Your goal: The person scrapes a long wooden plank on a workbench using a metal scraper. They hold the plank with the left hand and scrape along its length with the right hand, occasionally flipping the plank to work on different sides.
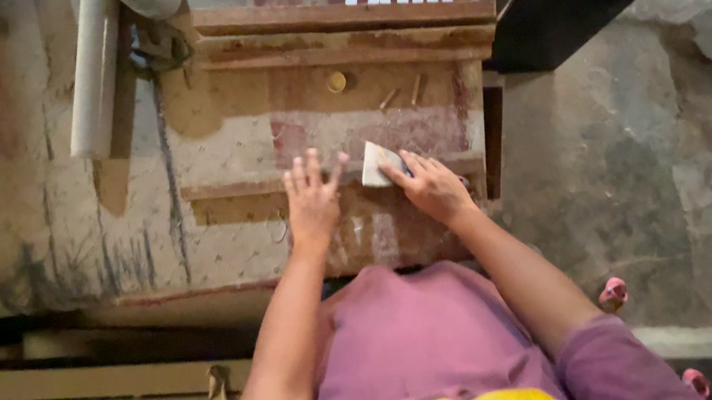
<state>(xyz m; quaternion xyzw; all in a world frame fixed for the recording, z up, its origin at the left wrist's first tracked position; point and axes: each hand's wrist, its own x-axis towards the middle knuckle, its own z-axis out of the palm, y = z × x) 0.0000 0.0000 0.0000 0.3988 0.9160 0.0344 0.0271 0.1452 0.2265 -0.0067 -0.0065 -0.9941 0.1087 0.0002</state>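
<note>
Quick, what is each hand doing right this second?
Left hand: open, fingers spread, flat on the wooden panel, holding nothing.
Right hand: closed on a small white folded sheet, pressing it to the wood.

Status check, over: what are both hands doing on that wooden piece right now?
Left hand flat on the wooden frame, fingers spread. Right hand presses a pale sanding pad against it. Small loose bits lie above.

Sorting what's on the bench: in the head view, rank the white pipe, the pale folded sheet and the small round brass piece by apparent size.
1. White pipe, by far the longest.
2. Pale folded sheet, under the right hand.
3. Round brass piece, smallest.
The pipe is cut off at the top edge.
</note>
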